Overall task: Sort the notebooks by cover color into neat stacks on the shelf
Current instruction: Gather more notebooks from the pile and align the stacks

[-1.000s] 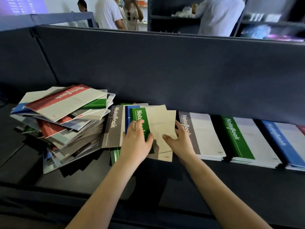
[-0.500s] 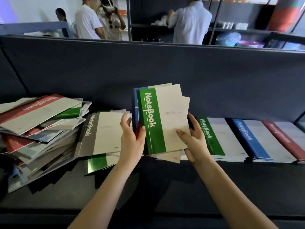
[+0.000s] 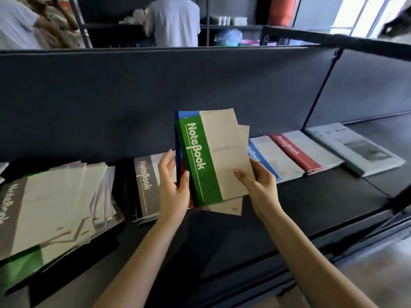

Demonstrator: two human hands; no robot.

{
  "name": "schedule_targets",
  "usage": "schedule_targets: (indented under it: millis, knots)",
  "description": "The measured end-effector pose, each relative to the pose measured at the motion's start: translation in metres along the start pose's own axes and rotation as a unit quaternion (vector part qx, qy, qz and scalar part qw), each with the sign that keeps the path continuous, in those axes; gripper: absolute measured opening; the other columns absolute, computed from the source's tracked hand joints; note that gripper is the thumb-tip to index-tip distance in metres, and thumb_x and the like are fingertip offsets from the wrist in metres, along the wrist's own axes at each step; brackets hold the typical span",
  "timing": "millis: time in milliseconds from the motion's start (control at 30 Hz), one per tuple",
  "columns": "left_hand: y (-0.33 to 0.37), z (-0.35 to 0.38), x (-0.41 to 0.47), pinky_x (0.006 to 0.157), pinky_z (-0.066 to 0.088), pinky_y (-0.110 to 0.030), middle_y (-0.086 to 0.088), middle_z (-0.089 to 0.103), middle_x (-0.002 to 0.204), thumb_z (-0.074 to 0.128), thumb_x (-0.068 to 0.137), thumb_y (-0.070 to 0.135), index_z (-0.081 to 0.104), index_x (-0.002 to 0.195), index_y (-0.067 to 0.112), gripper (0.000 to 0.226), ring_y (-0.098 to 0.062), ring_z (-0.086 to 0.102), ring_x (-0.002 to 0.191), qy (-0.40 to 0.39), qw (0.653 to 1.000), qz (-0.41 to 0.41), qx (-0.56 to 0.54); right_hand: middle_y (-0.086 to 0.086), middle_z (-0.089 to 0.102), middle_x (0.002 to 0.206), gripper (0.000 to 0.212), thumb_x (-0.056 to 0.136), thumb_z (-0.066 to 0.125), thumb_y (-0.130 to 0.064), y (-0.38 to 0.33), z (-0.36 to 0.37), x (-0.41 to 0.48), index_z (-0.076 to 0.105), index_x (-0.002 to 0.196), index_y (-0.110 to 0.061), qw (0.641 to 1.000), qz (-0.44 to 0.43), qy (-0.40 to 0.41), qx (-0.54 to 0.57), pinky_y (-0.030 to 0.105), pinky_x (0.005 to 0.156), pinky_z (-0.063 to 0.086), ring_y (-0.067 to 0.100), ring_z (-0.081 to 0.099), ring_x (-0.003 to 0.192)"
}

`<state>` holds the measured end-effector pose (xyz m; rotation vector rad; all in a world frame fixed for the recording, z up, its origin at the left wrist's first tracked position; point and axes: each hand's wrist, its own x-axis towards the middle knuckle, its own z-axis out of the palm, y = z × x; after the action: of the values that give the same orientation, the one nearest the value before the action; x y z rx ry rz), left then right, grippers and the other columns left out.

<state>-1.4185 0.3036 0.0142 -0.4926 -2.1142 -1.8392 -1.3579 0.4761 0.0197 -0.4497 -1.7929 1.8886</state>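
a: what's changed?
b: we've lifted the green notebook (image 3: pixel 200 165), with a few behind it, up off the shelf (image 3: pixel 322 196). left grip (image 3: pixel 173 192) and right grip (image 3: pixel 260 185) both clasp it. sorting comes next, we judge.

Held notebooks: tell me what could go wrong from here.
The left hand and right hand grip a fanned bundle: green notebook on top, blue notebook behind. A skewed lower one could slip out. Setting the whole bundle on one stack would mix colours. The loose pile at left looks splayed and might slide off the shelf.
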Motion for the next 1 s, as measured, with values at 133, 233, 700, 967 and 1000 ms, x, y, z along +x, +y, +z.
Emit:
schedule_targets:
  millis: [133, 233, 700, 967, 1000]
  knots:
    - [-0.007, 0.037, -0.009, 0.092, 0.031, 0.004, 0.008, 0.042, 0.135, 0.054, 0.094, -0.001, 0.036, 0.138, 0.010, 0.049, 0.002, 0.039, 0.127, -0.011, 1.000, -0.024, -0.004, -0.003, 0.069, 0.103, 0.026, 0.089, 0.065, -0.018, 0.008, -0.038, -0.002, 0.060, 0.115, -0.019, 0.994, 0.001, 0.063, -0.086, 0.025, 0.068, 0.056, 0.016, 0.068, 0.091]
    - [-0.008, 0.057, -0.011, 0.085, 0.032, 0.006, 0.006, 0.045, 0.132, 0.054, 0.094, 0.000, 0.039, 0.136, 0.013, 0.047, 0.005, 0.039, 0.122, -0.024, 0.999, -0.041, 0.002, -0.006, 0.063, 0.100, 0.026, 0.092, 0.063, -0.021, 0.010, -0.061, -0.002, 0.051, 0.114, -0.026, 0.983, -0.008, 0.116, -0.143, 0.022, 0.061, 0.053, 0.014, 0.065, 0.088]
    - [-0.019, -0.016, -0.012, 0.098, 0.044, -0.027, -0.008, 0.047, 0.142, 0.049, 0.098, 0.007, 0.043, 0.127, 0.014, 0.031, -0.014, 0.044, 0.131, 0.215, 0.965, -0.131, 0.072, 0.003, 0.063, 0.119, 0.043, 0.094, 0.059, -0.019, 0.020, -0.047, 0.044, 0.049, 0.136, -0.013, 0.963, 0.010, 0.057, -0.261, 0.020, 0.065, 0.044, 0.015, 0.058, 0.095]
    - [-0.009, -0.047, -0.049, 0.077, 0.040, -0.010, -0.005, 0.050, 0.137, 0.052, 0.097, 0.009, 0.042, 0.126, 0.014, 0.031, -0.015, 0.049, 0.124, 0.232, 0.957, -0.143, 0.098, 0.015, 0.054, 0.134, 0.058, 0.095, 0.053, -0.006, 0.027, 0.000, 0.062, 0.030, 0.148, -0.010, 0.922, -0.010, -0.042, -0.385, 0.034, 0.096, 0.044, 0.030, 0.053, 0.119]
    - [-0.008, -0.048, -0.053, 0.078, 0.041, -0.010, -0.006, 0.050, 0.137, 0.052, 0.097, 0.008, 0.043, 0.125, 0.015, 0.030, -0.015, 0.049, 0.124, 0.234, 0.957, -0.147, 0.093, 0.014, 0.051, 0.139, 0.057, 0.095, 0.053, -0.005, 0.030, 0.002, 0.064, 0.032, 0.148, -0.009, 0.914, -0.020, -0.047, -0.402, 0.035, 0.100, 0.042, 0.030, 0.050, 0.123]
